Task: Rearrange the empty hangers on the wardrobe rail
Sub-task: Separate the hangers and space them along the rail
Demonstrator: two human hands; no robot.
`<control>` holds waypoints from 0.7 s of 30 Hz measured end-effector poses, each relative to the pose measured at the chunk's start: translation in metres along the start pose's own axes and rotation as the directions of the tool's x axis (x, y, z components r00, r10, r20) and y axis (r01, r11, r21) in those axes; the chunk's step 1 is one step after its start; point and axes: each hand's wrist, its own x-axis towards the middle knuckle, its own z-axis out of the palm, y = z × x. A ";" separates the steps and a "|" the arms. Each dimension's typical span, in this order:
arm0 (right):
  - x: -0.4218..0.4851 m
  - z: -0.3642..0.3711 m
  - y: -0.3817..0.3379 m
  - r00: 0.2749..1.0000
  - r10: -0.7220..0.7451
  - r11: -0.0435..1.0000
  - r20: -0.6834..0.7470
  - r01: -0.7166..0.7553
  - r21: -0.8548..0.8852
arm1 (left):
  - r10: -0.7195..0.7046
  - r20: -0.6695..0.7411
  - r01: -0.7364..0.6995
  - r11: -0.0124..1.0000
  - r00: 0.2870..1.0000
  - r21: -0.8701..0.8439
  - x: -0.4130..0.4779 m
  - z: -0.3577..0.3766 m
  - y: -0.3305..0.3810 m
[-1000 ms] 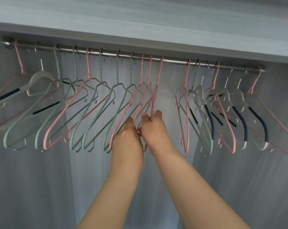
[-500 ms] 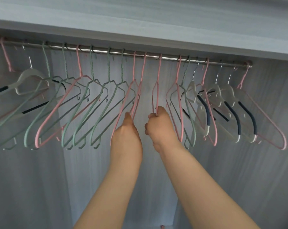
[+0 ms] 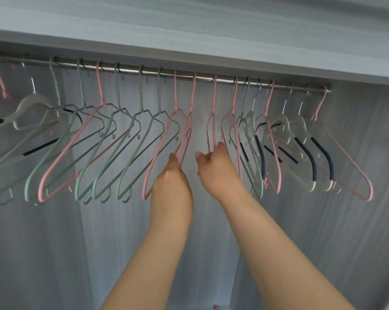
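Centre frame, the right hand [image 3: 220, 173] curls its fingers round 1 pink hanger [image 3: 212, 121] on the rail [image 3: 224, 79]. The left hand [image 3: 171, 184] touches neighbouring pink hangers [image 3: 185, 139], grip hidden. Best slide the hook level, avoiding tangles.

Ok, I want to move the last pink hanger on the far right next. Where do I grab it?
Probably take the pink hanger by its sloping arm, from below and in front. That arm juts right, clear of the white hangers beside it; its hook sits at the end of the rail.
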 end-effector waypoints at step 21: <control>0.017 -0.046 0.016 0.992 0.029 0.941 -0.127 -0.070 -0.331 | 0.283 -0.234 -0.341 0.903 0.930 -0.260 -0.026 0.000 0.018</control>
